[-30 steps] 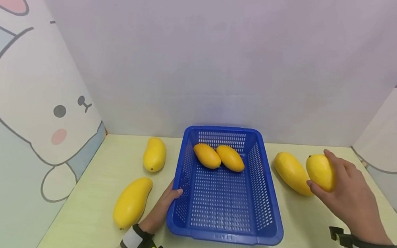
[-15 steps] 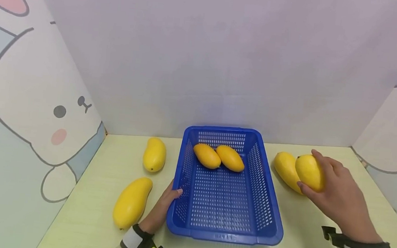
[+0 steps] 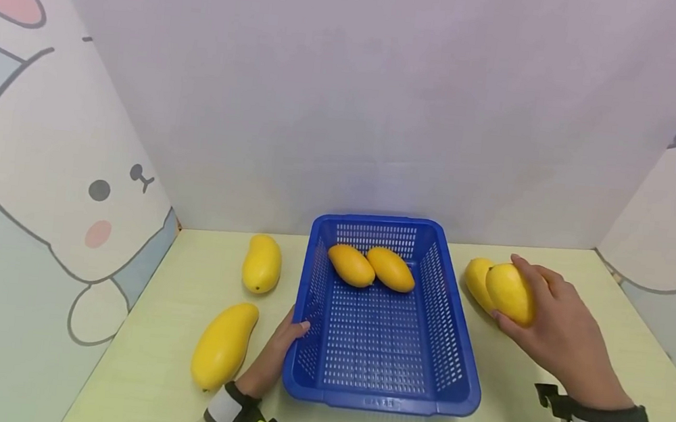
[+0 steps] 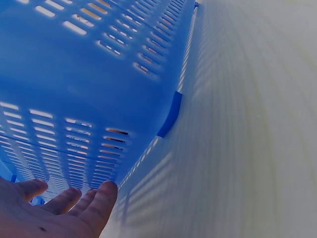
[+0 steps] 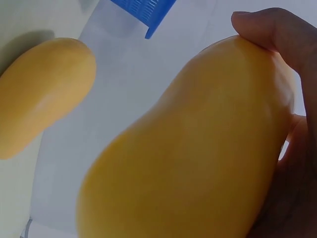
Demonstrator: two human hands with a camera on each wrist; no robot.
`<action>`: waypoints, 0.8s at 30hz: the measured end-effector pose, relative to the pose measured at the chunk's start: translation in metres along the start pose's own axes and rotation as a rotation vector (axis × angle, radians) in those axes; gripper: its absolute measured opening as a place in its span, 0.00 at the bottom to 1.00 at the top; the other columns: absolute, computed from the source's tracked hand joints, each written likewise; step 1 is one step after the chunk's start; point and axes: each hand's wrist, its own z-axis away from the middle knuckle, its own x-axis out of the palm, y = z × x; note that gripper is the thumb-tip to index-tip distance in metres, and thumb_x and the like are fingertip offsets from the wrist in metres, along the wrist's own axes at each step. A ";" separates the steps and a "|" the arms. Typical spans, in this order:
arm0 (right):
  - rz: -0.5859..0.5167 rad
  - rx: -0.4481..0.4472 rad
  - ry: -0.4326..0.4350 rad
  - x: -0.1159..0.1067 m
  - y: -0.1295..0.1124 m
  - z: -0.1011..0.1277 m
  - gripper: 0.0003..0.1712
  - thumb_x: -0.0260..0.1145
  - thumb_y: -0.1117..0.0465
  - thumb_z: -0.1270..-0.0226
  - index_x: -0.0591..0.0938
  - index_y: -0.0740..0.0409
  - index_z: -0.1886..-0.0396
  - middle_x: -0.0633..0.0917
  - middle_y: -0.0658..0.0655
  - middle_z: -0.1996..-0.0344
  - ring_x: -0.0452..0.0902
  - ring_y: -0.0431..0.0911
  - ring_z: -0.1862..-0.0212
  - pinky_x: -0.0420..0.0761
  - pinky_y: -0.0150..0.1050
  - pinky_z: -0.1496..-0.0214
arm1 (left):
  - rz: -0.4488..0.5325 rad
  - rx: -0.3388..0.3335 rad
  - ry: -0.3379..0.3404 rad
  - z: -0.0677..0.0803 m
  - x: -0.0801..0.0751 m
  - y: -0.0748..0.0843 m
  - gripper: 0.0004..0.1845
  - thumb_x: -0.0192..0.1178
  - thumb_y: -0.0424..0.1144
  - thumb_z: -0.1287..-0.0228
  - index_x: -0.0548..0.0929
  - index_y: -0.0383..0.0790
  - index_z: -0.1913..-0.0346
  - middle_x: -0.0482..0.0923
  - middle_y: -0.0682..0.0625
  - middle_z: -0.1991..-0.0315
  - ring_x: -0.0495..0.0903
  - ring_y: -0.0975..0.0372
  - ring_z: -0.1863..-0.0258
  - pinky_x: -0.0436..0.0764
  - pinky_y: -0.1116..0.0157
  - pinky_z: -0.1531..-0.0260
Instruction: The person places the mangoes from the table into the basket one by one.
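Note:
My right hand (image 3: pixel 571 332) grips a yellow mango (image 3: pixel 510 294) above the table, to the right of a blue perforated plastic basket (image 3: pixel 380 403). In the right wrist view this mango (image 5: pixel 183 148) fills the middle, with the thumb and fingers around one end. A second yellow mango (image 3: pixel 476 279) lies on the table behind it, partly hidden. My left hand (image 3: pixel 277 351) holds the basket's left side, thumb over the rim; the left wrist view shows its fingers (image 4: pixel 101 203) along the outer wall. Two orange-yellow mangoes, one left (image 3: pixel 351 264) and one right (image 3: pixel 391 269), lie at the basket's far end.
Left of the basket, two more yellow mangoes lie on the pale table: one farther back (image 3: pixel 262 263) and a larger one nearer (image 3: pixel 224 346). A plain pale wall (image 3: pixel 385 107) rises behind, and cartoon-printed panels (image 3: pixel 69 212) stand at both sides.
My right hand has moved left toward the basket with the mango, covering more of the mango on the table behind. The left hand and basket have stayed in place.

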 end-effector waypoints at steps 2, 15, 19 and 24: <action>-0.002 -0.006 0.001 0.000 -0.002 0.000 0.60 0.83 0.53 0.54 0.63 0.52 0.21 0.74 0.75 0.41 0.72 0.68 0.53 0.78 0.66 0.62 | -0.003 0.002 0.000 0.000 0.000 0.000 0.37 0.37 0.51 0.22 0.38 0.52 0.17 0.43 0.43 0.19 0.50 0.45 0.24 0.48 0.36 0.29; -0.005 -0.064 0.041 0.001 -0.011 0.000 0.60 0.84 0.53 0.57 0.66 0.53 0.23 0.75 0.72 0.42 0.73 0.66 0.54 0.80 0.63 0.63 | -0.006 -0.019 0.007 0.001 0.000 -0.001 0.37 0.37 0.52 0.22 0.38 0.53 0.17 0.44 0.44 0.19 0.52 0.45 0.24 0.49 0.36 0.29; -0.013 -0.082 0.050 0.003 -0.015 -0.001 0.58 0.84 0.53 0.57 0.67 0.52 0.23 0.76 0.72 0.42 0.74 0.65 0.54 0.80 0.62 0.63 | -0.009 -0.007 0.002 0.000 0.000 -0.001 0.37 0.37 0.52 0.22 0.38 0.53 0.17 0.45 0.43 0.19 0.53 0.45 0.25 0.51 0.36 0.29; -0.017 -0.088 0.047 0.004 -0.020 -0.001 0.58 0.84 0.53 0.57 0.67 0.52 0.24 0.76 0.71 0.42 0.74 0.65 0.54 0.80 0.62 0.63 | -0.008 -0.010 0.000 0.000 0.000 -0.001 0.37 0.37 0.52 0.22 0.38 0.53 0.17 0.45 0.43 0.19 0.53 0.44 0.25 0.52 0.36 0.29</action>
